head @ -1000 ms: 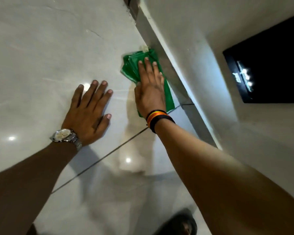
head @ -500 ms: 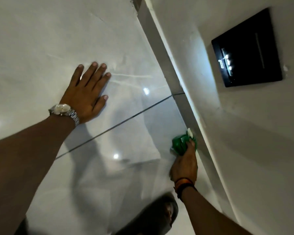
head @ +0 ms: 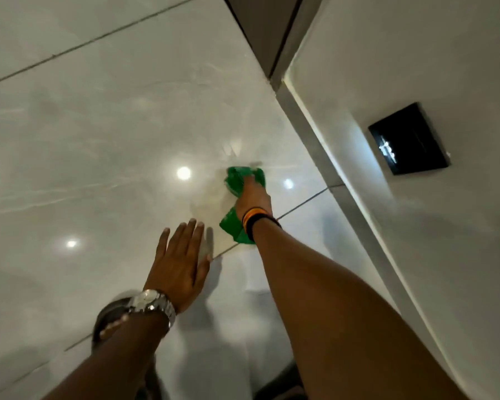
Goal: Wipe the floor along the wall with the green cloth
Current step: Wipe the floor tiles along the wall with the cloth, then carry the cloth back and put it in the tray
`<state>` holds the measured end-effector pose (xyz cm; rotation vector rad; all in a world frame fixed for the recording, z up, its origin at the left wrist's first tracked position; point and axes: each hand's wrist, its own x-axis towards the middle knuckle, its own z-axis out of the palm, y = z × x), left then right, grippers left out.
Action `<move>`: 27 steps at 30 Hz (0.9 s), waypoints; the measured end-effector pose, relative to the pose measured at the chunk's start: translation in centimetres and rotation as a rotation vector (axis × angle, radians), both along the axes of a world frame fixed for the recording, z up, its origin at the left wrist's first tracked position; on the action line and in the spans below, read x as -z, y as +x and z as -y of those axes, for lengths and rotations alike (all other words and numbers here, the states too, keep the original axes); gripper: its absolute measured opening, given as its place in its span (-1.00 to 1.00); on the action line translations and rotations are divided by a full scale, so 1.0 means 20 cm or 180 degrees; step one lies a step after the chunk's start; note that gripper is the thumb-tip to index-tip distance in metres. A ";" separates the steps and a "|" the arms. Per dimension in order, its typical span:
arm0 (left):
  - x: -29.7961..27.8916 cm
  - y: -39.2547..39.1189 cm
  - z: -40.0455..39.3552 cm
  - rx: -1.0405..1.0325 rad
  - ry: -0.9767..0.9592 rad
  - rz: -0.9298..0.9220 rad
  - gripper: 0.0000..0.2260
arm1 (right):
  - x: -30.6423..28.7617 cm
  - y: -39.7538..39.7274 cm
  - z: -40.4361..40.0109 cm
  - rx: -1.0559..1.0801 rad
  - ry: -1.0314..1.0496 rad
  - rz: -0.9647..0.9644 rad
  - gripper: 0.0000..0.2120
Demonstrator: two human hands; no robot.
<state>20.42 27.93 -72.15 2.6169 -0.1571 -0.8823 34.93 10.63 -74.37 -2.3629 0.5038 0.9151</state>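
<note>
Two hands of mine are down on the floor [head: 104, 134] in the head view, a glossy pale tiled surface that fills the left and middle of the frame. My right hand [head: 253, 199] sits a little right of centre, pressing on the green cloth [head: 237, 180]. The cloth shows bunched ahead of my knuckles and again below my wrist, so the hand covers its middle. My right fingers are curled down into the fabric and mostly hidden by the back of the hand; I cannot tell how tightly they grip. Orange and black bands [head: 256, 216] circle that wrist.

The cloth lies on the tile apart from the grey skirting [head: 315, 140], which runs diagonally from the upper middle toward the lower right, with the white wall [head: 416, 269] beyond it. A black glossy panel [head: 409, 138] is set in the wall at right.

My left hand [head: 179, 268] rests flat on the tile below centre, fingers [head: 185, 236] straight and slightly spread, thumb touching a dark grout line [head: 303, 202]. A silver watch [head: 152, 304] is on that wrist.
</note>
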 end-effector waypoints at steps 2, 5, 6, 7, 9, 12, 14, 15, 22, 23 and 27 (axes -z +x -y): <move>-0.03 0.02 -0.07 0.0172 0.0063 0.0022 -0.25 | -0.05 -0.07 -0.07 -0.0007 0.0282 -0.0065 -0.44; -0.17 0.01 -0.15 0.0180 0.0161 0.0087 -0.25 | -0.19 -0.33 -0.10 0.0893 0.0727 0.0049 -0.56; -0.24 -0.01 -0.17 0.0118 0.0180 0.0088 -0.25 | -0.27 -0.42 -0.09 0.1224 0.0798 0.0106 -0.63; -0.32 -0.02 -0.17 0.0044 0.0169 0.0080 -0.25 | -0.36 -0.51 -0.07 0.1488 0.0855 0.0165 -0.70; -0.50 -0.03 -0.18 -0.0163 0.0084 0.0044 -0.24 | -0.57 -0.66 -0.03 0.1867 0.1048 0.0271 -0.78; -0.85 -0.05 -0.17 -0.0329 -0.0113 0.0094 -0.27 | -0.96 -0.80 0.05 0.2521 0.1321 0.0314 -0.75; -1.19 -0.02 -0.17 -0.0316 -0.0235 0.0082 -0.27 | -1.31 -0.80 0.09 0.2900 0.1412 0.0256 -0.80; -1.36 -0.01 -0.17 -0.0270 -0.0264 0.0021 -0.25 | -1.49 -0.79 0.10 0.3017 0.1497 0.0265 -0.82; -2.80 0.04 -0.09 0.0956 -0.0648 0.0947 -0.40 | -2.94 -0.70 0.22 0.3733 0.2297 0.0658 -0.70; -2.93 0.04 -0.07 0.0955 -0.0712 0.1058 -0.41 | -3.08 -0.70 0.23 0.3767 0.2377 0.0751 -0.69; -3.36 0.10 0.07 0.1415 -0.0899 0.1434 -0.40 | -3.48 -0.78 0.30 0.3994 0.2729 0.1198 -0.66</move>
